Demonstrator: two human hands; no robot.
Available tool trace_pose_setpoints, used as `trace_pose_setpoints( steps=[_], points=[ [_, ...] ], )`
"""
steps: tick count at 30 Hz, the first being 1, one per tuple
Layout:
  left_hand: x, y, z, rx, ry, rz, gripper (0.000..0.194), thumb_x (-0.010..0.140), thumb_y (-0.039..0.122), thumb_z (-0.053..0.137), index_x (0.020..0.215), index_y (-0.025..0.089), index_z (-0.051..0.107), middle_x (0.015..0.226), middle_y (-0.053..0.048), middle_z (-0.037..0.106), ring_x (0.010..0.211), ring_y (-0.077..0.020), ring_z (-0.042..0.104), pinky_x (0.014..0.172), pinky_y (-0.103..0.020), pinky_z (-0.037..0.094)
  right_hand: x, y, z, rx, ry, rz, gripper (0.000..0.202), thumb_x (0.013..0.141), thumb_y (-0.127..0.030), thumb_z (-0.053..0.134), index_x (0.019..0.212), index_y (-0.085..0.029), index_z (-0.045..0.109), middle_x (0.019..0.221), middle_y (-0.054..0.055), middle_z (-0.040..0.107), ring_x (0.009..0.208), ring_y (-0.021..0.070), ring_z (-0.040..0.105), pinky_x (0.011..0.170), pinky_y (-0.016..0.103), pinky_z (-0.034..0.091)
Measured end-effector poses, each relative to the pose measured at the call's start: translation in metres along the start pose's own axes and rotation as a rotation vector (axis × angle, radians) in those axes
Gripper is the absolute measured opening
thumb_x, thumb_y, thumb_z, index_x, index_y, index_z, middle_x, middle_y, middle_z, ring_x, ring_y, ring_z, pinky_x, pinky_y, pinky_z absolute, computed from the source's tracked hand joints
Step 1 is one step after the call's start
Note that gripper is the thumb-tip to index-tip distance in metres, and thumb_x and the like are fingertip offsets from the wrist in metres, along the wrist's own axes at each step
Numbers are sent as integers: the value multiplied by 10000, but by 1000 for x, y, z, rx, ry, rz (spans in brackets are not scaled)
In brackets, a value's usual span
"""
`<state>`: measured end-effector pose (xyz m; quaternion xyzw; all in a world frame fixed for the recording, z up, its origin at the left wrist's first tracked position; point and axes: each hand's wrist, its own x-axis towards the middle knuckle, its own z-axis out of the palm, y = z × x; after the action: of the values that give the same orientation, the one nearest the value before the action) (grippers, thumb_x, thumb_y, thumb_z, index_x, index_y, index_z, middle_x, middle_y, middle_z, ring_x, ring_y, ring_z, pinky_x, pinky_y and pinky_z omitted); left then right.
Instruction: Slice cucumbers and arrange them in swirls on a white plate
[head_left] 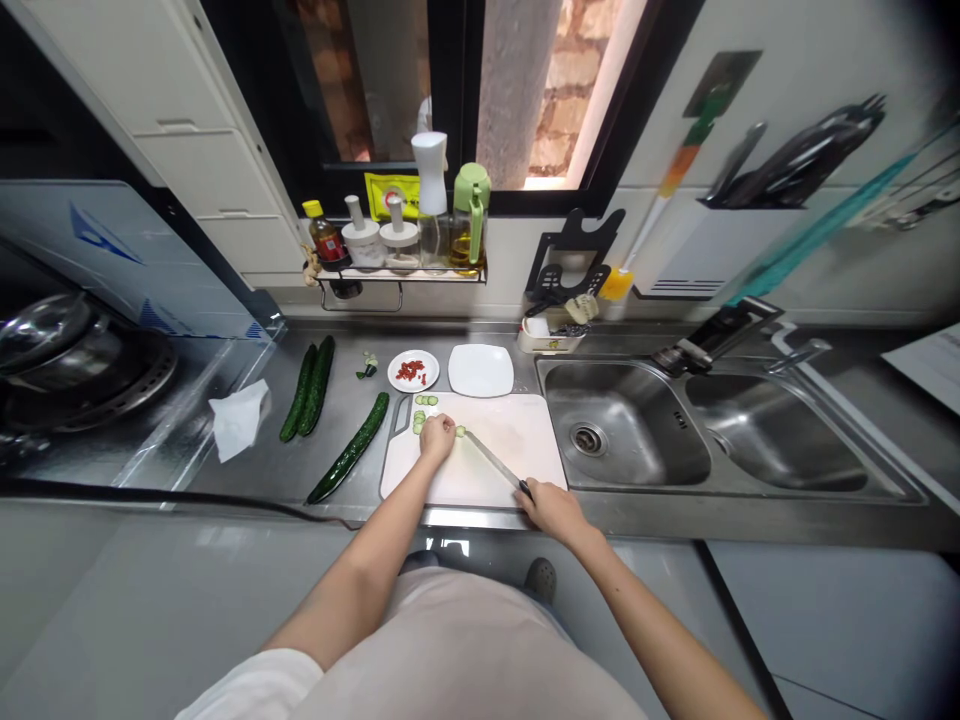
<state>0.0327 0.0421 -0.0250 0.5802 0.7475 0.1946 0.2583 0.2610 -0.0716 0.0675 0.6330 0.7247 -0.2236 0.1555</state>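
Slicing cucumber on the white cutting board (pixel 517 450). Left hand (pixel 437 437) curled down over what little is left of the cucumber piece (pixel 458 431), fingers closed on it near the board's top left. Right hand (pixel 553 508) wrapped shut around the handle of the knife (pixel 491 462), blade running diagonally up toward the left hand, tip just beside the fingertips.

Biggest worry: hardly any stub left to hold, so fingertips sitting right next to the edge. One slip on wet skin and probably a nicked finger. Can't tell whether knuckles are tucked or fingertips poke out.

Second thing: board front edge close to the lip of the desk (pixel 330 405), and right hand already hanging off the front. Hard push could maybe skate the board on that steel.

Cut slices (pixel 422 413) piled near the board's top left corner, some close to the rim, easy to knock off. Whole cucumber (pixel 351 449) lying diagonally just beside the board, two more cucumbers (pixel 309 387) further left; could roll if bumped. Sink (pixel 626 435) right next to the board too.
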Motion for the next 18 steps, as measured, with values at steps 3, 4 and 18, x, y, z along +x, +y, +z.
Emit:
trace_pose_setpoints(
  steps=[3, 4, 18],
  points=[
    [-1, 0, 0, 16, 12, 8, 142, 805, 202, 565, 859, 193, 696, 891, -71, 665, 876, -194, 608, 756, -278, 436, 3, -1, 10, 67, 27, 44, 422, 963, -474, 320, 1087, -184, 601, 1034, 141, 699, 1004, 252, 647, 783, 302, 414],
    [-1, 0, 0, 18, 15, 11, 138, 806, 212, 566, 857, 194, 693, 891, -71, 660, 878, -195, 606, 761, -279, 435, 5, -2, 12, 97, 39, 62, 432, 964, -480, 309, 1088, -186, 600, 1038, 137, 698, 999, 250, 647, 773, 299, 412],
    [-13, 4, -1, 25, -1, 40, 226, 767, 373, 638, 928, 215, 631, 983, -64, 563, 870, -192, 582, 833, -296, 430, 24, -18, 13, 248, 117, 170, 470, 948, -512, 308, 1111, -189, 607, 1062, 127, 689, 1000, 241, 632, 749, 285, 401]
  ],
)
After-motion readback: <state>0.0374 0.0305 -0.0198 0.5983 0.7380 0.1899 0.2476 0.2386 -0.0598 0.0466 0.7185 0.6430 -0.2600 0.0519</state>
